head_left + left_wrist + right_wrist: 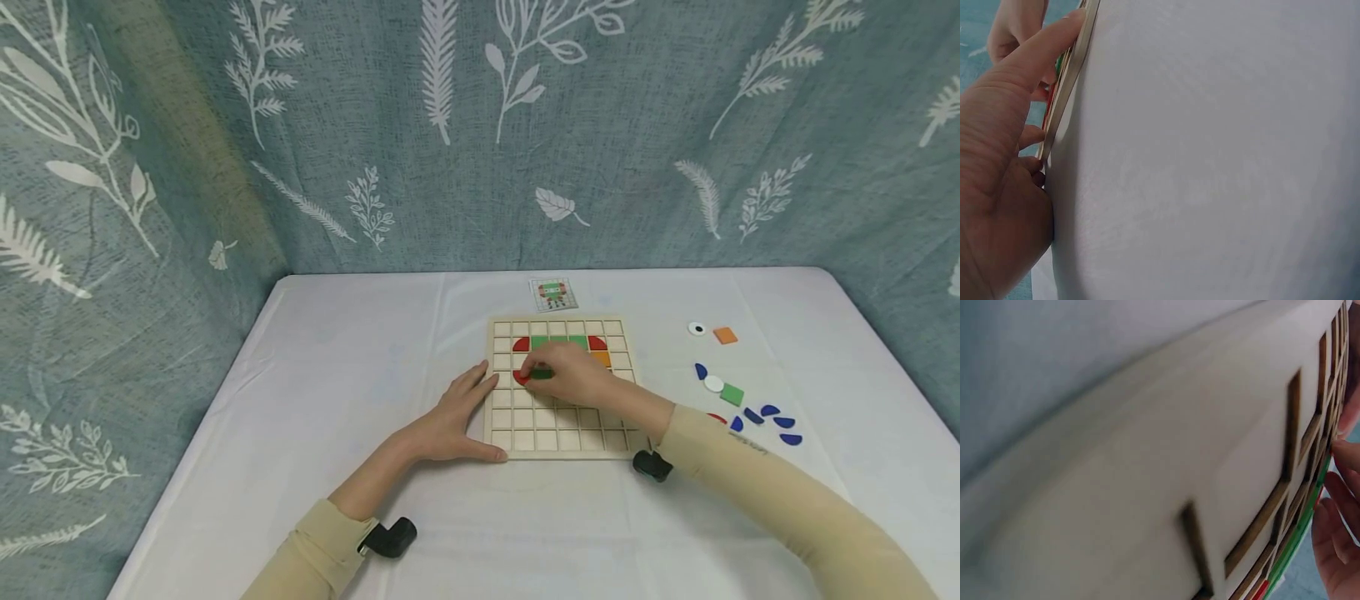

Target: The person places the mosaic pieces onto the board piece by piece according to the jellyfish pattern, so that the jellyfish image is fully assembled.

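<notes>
A wooden grid board [525, 442] lies on the white-covered table. My left hand [450, 421] rests at its left side, fingers straight and spread along the edge, thumb at the near corner. Over the board's upper part reaches my right hand [573, 373]. Its thumb and fingertips pinch a red quarter-round piece [519, 378] at the left of the third row. Green squares [577, 342] fill the middle of the row above, between a red piece [521, 344] and another red piece [597, 342]. An orange square [602, 358] sits beneath the right one. The right hand hides some cells.
Behind the board lies a pattern card [553, 294]. Loose pieces are scattered on the right: an orange square [725, 335], an eye-like disc [697, 329], a white disc [713, 383], a green square [732, 394] and several blue half-rounds [784, 422]. A patterned curtain [480, 208] hangs behind the table.
</notes>
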Tool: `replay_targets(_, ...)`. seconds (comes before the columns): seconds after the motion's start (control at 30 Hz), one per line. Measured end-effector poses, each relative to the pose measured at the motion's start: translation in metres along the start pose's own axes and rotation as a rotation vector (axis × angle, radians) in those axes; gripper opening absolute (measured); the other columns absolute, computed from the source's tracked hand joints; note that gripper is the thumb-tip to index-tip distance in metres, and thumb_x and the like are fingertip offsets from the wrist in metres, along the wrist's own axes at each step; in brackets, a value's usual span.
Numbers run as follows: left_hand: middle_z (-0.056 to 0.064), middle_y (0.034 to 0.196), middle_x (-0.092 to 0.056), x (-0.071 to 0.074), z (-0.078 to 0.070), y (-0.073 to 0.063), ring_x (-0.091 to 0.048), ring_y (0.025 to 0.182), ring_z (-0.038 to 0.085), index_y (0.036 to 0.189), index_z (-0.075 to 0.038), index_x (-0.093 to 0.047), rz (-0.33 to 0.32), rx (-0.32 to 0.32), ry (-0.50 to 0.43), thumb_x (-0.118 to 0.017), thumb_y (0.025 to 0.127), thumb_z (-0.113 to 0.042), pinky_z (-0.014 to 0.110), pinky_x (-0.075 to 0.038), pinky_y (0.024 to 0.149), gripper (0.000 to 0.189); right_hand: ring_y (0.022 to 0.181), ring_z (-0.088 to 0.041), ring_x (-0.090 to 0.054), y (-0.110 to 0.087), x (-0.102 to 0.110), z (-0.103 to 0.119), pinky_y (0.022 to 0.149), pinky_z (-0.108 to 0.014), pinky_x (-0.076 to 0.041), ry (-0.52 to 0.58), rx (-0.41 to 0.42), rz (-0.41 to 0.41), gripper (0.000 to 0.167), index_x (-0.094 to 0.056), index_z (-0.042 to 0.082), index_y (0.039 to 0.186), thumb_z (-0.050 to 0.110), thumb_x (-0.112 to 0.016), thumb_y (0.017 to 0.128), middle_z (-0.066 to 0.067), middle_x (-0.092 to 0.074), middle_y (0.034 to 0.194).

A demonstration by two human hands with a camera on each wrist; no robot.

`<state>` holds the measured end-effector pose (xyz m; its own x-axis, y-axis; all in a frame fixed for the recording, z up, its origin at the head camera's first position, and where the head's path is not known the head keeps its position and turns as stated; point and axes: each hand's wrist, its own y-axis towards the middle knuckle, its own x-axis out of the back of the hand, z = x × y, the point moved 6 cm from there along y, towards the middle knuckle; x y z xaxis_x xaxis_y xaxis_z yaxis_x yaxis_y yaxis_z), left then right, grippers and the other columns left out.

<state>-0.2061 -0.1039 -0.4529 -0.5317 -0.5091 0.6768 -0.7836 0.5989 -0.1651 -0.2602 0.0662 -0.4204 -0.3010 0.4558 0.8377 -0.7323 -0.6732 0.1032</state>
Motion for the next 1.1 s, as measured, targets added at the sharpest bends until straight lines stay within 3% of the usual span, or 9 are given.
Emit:
replay_targets(0.33, 0.01, 0.163, 0.002, 0.0, -0.002, 0.001, 0.004, 0.148, 0.032, 0.156, -0.006, -0.017, 0.003, -0.022, 0.004, -0.081, 0.078, -0.042, 0.058, -0.015, 0.113, 0.107, 0.099, -0.022, -0.062, -0.001, 0.003, 0.002, 0.09, -0.039, -0.049, -0.052, 0.056, -0.049, 0.008, -0.075, 0.012, 0.095, 0.016, -0.075, 0.088, 0.002, -0.071, 0.098)
replay_targets(0.5, 0.01, 0.163, 0.002, 0.0, 0.0, 0.003, 0.004, 0.148, 0.032, 0.156, -0.006, -0.018, -0.002, -0.015, 0.004, -0.081, 0.077, -0.043, 0.058, -0.015, 0.114, 0.107, 0.099, -0.022, -0.062, -0.007, 0.009, -0.002, 0.088, -0.039, -0.049, 0.004, 0.03, -0.06, 0.004, -0.075, 0.013, 0.091, 0.014, -0.072, 0.089, 0.003, -0.07, 0.097)
replay_targets(0.67, 0.009, 0.163, 0.001, -0.002, 0.0, 0.004, 0.003, 0.148, 0.031, 0.156, -0.007, -0.02, -0.009, -0.003, 0.004, -0.082, 0.076, -0.043, 0.057, -0.015, 0.114, 0.107, 0.095, -0.018, -0.062, -0.025, 0.023, -0.019, 0.075, -0.033, -0.053, 0.17, -0.099, -0.13, 0.009, -0.076, 0.014, 0.098, 0.014, -0.069, 0.092, 0.002, -0.07, 0.103)
replay_targets(0.83, 0.008, 0.163, 0.0, -0.001, 0.001, 0.004, 0.003, 0.148, 0.03, 0.156, -0.007, -0.021, -0.017, 0.015, 0.011, -0.083, 0.075, -0.044, 0.056, -0.015, 0.114, 0.108, 0.094, -0.018, -0.063, -0.054, 0.038, -0.046, 0.078, -0.036, -0.054, 0.307, -0.276, -0.186, 0.014, -0.074, 0.013, 0.104, 0.02, -0.068, 0.093, -0.002, -0.068, 0.105)
replay_targets(0.93, 0.009, 0.163, 0.0, -0.001, 0.002, 0.004, 0.003, 0.148, 0.031, 0.156, -0.007, -0.021, -0.017, 0.018, 0.018, -0.083, 0.075, -0.044, 0.056, -0.015, 0.114, 0.108, 0.096, -0.022, -0.064, -0.076, 0.047, -0.065, 0.08, -0.038, -0.054, 0.336, -0.373, -0.212, 0.019, -0.073, 0.013, 0.108, 0.025, -0.068, 0.094, -0.004, -0.068, 0.108)
replay_targets(1.1, 0.009, 0.163, -0.001, -0.001, 0.002, 0.004, 0.001, 0.148, 0.032, 0.155, -0.007, -0.022, -0.022, 0.009, 0.018, -0.083, 0.075, -0.044, 0.056, -0.015, 0.114, 0.107, 0.105, -0.029, -0.062, -0.113, 0.069, -0.092, 0.084, -0.041, -0.052, 0.269, -0.472, -0.247, 0.029, -0.069, 0.011, 0.117, 0.031, -0.065, 0.095, -0.011, -0.064, 0.12)
